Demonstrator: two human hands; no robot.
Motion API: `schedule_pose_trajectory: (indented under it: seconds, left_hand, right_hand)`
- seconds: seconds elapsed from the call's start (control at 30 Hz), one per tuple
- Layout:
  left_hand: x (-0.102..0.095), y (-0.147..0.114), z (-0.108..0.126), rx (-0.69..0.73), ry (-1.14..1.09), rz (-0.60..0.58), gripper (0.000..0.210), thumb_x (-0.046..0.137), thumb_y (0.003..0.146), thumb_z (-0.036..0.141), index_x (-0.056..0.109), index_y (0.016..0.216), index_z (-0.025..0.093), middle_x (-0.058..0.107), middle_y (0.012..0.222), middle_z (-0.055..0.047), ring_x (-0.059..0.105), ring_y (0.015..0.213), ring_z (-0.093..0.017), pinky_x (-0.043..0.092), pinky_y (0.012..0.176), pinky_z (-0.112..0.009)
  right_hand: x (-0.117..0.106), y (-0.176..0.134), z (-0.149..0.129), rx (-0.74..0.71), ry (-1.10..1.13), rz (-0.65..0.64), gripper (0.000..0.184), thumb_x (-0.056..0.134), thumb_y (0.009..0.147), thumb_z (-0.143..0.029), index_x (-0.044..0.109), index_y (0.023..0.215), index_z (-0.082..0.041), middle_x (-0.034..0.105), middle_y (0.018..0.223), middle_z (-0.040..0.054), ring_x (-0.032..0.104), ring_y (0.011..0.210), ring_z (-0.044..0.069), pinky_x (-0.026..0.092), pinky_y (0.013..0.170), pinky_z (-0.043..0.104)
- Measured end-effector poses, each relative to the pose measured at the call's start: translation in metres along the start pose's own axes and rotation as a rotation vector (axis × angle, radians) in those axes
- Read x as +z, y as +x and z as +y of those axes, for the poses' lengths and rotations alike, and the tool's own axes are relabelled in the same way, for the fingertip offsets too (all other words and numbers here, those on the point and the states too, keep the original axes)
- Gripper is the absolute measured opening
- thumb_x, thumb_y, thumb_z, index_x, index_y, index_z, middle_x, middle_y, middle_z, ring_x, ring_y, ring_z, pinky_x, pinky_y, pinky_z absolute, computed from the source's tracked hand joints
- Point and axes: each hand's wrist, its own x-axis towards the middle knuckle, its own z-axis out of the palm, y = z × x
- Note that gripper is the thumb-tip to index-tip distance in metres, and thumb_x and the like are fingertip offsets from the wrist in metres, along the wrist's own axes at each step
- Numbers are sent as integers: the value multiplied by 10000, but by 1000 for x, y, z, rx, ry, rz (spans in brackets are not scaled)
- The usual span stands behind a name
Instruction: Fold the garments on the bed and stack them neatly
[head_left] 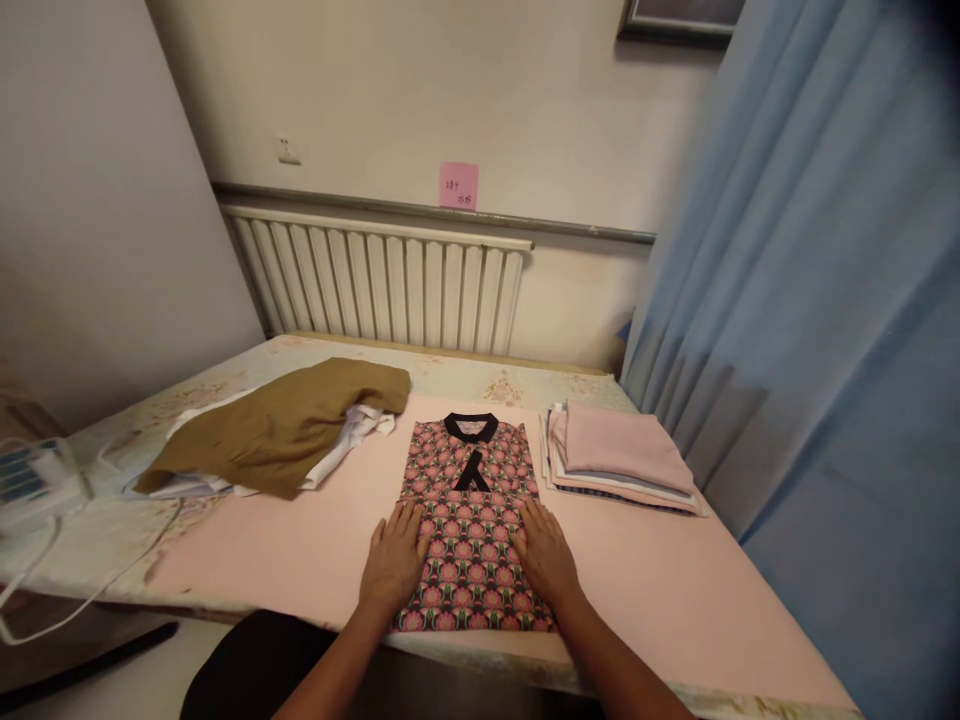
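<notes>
A patterned shirt [472, 560] with pink flowers and a black collar lies folded on the pink cloth in front of me, its collar toward the wall. A black tie-like strip shows below the collar, above the fold's edge. My left hand [393, 560] lies flat on the shirt's left side with the fingers stretched out. On the opposite side my right hand [546, 555] rests flat too, fingers pointing away from me. Neither hand grips anything.
Left of the shirt is a loose heap of clothes with an olive garment [277, 425] on top. A stack of folded clothes [622, 450] sits at the right. Behind the table stands a radiator [382, 280]; a blue curtain [765, 300] hangs on the right. A white cable [90, 600] trails at left.
</notes>
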Motion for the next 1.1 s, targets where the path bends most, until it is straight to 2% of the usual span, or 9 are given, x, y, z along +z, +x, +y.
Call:
schedule_pose_trajectory:
  seconds: [0.13, 0.23, 0.3, 0.5, 0.6, 0.67, 0.77, 0.87, 1.1]
  left_hand:
    - [-1, 2, -7, -58, -261, 21, 466, 404, 921, 395, 545, 1322, 204, 497, 1450, -80, 360, 1394, -241, 256, 1150, -488]
    - [-9, -2, -18, -193, -507, 60, 425, 391, 898, 381, 619, 1207, 200, 602, 1344, -56, 498, 1289, -195, 351, 1116, -395]
    - [-17, -11, -29, -298, -546, 87, 436, 347, 895, 377, 627, 1167, 183, 652, 1265, -62, 579, 1191, -188, 423, 1055, -364]
    - [-34, -69, -53, -514, -564, 90, 378, 367, 851, 436, 653, 907, 195, 726, 863, -41, 683, 821, -208, 537, 776, -344]
    - [-30, -99, -49, -625, -787, 4, 364, 424, 814, 497, 623, 884, 201, 643, 648, 20, 639, 596, -174, 522, 596, -301]
    - [-26, -111, -43, -686, -992, -42, 381, 502, 753, 530, 600, 918, 201, 600, 621, 44, 605, 530, -157, 497, 524, -284]
    - [-23, -117, -34, -687, -1190, -123, 445, 606, 654, 563, 579, 913, 202, 588, 615, 53, 578, 481, -137, 468, 472, -266]
    - [-26, -115, -28, -699, -1254, -186, 473, 654, 605, 598, 562, 846, 201, 584, 578, 51, 571, 455, -127, 458, 459, -256]
    - [-34, -115, -28, -690, -1394, -198, 476, 689, 640, 558, 547, 903, 188, 624, 615, 44, 568, 459, -96, 440, 451, -214]
  right_hand:
    - [1, -1, 1, 0, 1, 10, 511, 412, 942, -364, 470, 1396, -138, 424, 1484, 112, 361, 1381, 251, 243, 1153, 426]
    - [2, -1, 1, -1, -3, 4, 517, 407, 945, -372, 469, 1395, -125, 417, 1488, 119, 357, 1383, 257, 245, 1151, 427]
    - [2, -2, 2, -9, -1, 5, 529, 408, 947, -391, 468, 1394, -115, 416, 1488, 126, 353, 1384, 264, 243, 1150, 429]
    - [6, -4, 4, -42, 1, 26, 530, 391, 951, -391, 460, 1398, -114, 420, 1483, 131, 360, 1380, 259, 232, 1151, 434]
    - [7, -5, 4, -38, -13, 24, 542, 395, 950, -402, 457, 1400, -108, 415, 1486, 132, 364, 1376, 268, 235, 1150, 433]
    - [7, -5, 4, -36, -28, 18, 540, 393, 950, -398, 460, 1398, -104, 408, 1491, 129, 362, 1376, 273, 235, 1150, 431]
    - [6, -6, 3, -39, -47, 7, 534, 382, 955, -394, 473, 1387, -94, 406, 1492, 132, 362, 1374, 279, 232, 1150, 432]
    - [7, -6, 3, -36, -49, 8, 530, 381, 955, -393, 479, 1382, -95, 417, 1486, 130, 362, 1373, 275, 230, 1149, 430]
    - [6, -6, 3, -22, -32, 3, 522, 377, 953, -381, 470, 1393, -114, 419, 1487, 116, 357, 1378, 267, 235, 1147, 429]
